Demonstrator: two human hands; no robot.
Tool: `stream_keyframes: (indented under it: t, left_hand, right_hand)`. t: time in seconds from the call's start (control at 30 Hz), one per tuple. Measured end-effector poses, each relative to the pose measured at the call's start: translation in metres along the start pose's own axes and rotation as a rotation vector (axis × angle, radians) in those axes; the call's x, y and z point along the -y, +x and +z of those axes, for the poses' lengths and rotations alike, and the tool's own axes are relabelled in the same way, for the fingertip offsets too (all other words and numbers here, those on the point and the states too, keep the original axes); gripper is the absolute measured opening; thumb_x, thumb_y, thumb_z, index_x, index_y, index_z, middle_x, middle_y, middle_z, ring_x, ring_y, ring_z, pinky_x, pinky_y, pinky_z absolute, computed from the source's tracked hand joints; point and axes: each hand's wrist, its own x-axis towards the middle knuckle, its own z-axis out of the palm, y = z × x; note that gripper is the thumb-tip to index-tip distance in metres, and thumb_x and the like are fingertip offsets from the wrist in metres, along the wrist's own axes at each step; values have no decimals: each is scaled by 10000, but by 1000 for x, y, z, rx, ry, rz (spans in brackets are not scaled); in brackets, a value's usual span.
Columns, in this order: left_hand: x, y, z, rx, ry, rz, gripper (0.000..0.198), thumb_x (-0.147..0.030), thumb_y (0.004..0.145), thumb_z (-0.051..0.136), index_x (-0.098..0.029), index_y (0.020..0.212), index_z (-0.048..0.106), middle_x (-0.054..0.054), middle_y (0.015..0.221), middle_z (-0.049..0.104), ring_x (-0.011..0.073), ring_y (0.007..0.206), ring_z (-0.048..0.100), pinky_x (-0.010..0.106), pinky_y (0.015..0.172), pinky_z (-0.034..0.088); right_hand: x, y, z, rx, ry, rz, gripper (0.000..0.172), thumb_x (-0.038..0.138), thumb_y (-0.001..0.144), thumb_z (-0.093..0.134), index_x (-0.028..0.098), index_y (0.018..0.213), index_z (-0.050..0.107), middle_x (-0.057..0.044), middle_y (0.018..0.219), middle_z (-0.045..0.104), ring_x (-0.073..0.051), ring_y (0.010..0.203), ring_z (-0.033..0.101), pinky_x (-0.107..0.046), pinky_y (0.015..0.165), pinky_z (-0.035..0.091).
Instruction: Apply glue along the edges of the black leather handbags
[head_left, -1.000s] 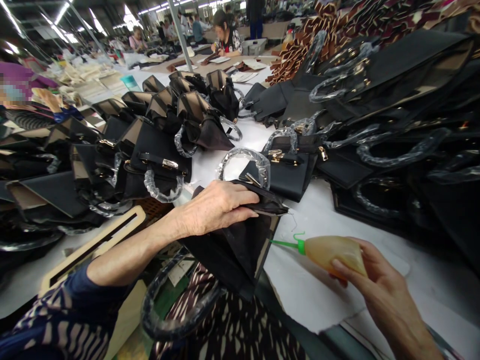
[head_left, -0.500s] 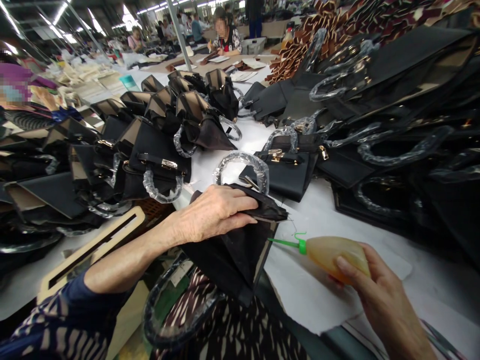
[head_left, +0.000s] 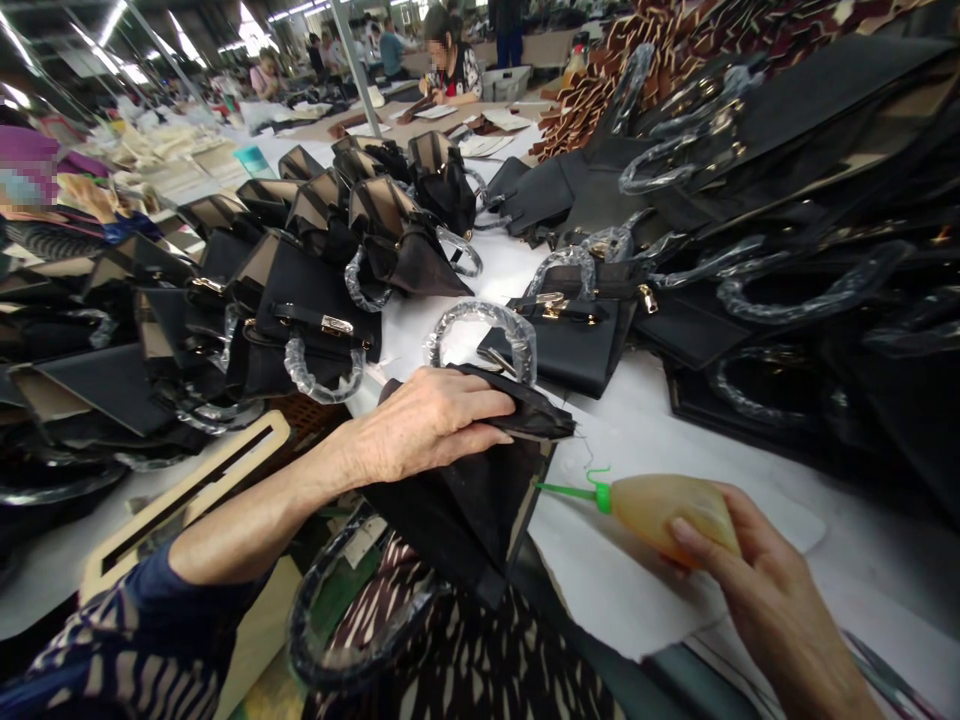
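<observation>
Right in front of me lies a black handbag (head_left: 457, 510) with its dark lining showing, tilted at the table's edge. My left hand (head_left: 431, 420) is closed on the bag's upper edge, thumb and fingers pinching the folded fabric. One plastic-wrapped handle (head_left: 484, 315) arches up behind that hand; another wrapped handle (head_left: 307, 640) hangs below in front of my lap. In my right hand (head_left: 757, 570) is a squeeze bottle (head_left: 667, 510) of yellowish liquid, held sideways. Its thin green nozzle points left, the tip at the bag's right edge; whether it touches I cannot tell.
Black handbags (head_left: 300, 310) crowd the left, and more bags (head_left: 810, 150) are piled high at right. One bag (head_left: 570, 340) lies just beyond mine. White paper (head_left: 622, 600) covers the table. A cream slotted frame (head_left: 187, 500) is at lower left. A co-worker (head_left: 454, 70) sits further back.
The view has shifted slightly. Both hands, the bag and the bottle are almost where they were, with the nozzle tip still by the bag's right edge.
</observation>
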Motion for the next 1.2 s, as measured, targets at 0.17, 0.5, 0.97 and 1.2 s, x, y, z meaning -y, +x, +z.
stream_keyframes:
  t: [0.17,0.5,0.97,1.2]
  left_hand:
    - [-1,1,-1,3,6,-8,265,-331,976,463,-119,1017,616,69,874,647,169,769,597,258,670,401]
    - [2,-1,1,16,-3,-29,294,-376,982,442,-143,1031,615,74,905,649,169,808,605,253,697,409]
    - [1,-1,1,21,-28,-53,310,-392,979,444,-144,1036,622,73,899,649,169,807,602,248,705,411]
    - [0,-1,1,10,-17,-23,286,-362,972,464,-128,1023,621,63,862,634,166,776,587,246,674,394]
  right_hand:
    - [-2,-2,-1,15,23,-10,488,546,707,741,234,1057,609,-32,909,658,-232,811,588,-257,583,494]
    - [-7,-12,-7,53,4,18,484,552,691,737,262,1061,621,-35,876,649,-276,839,598,-279,548,497]
    - [-10,-20,-4,55,-15,37,487,564,695,721,254,1059,624,-33,879,659,-275,825,617,-295,600,485]
    - [-14,-29,-6,114,18,33,478,540,708,713,250,1077,622,-50,863,657,-274,747,614,-301,532,500]
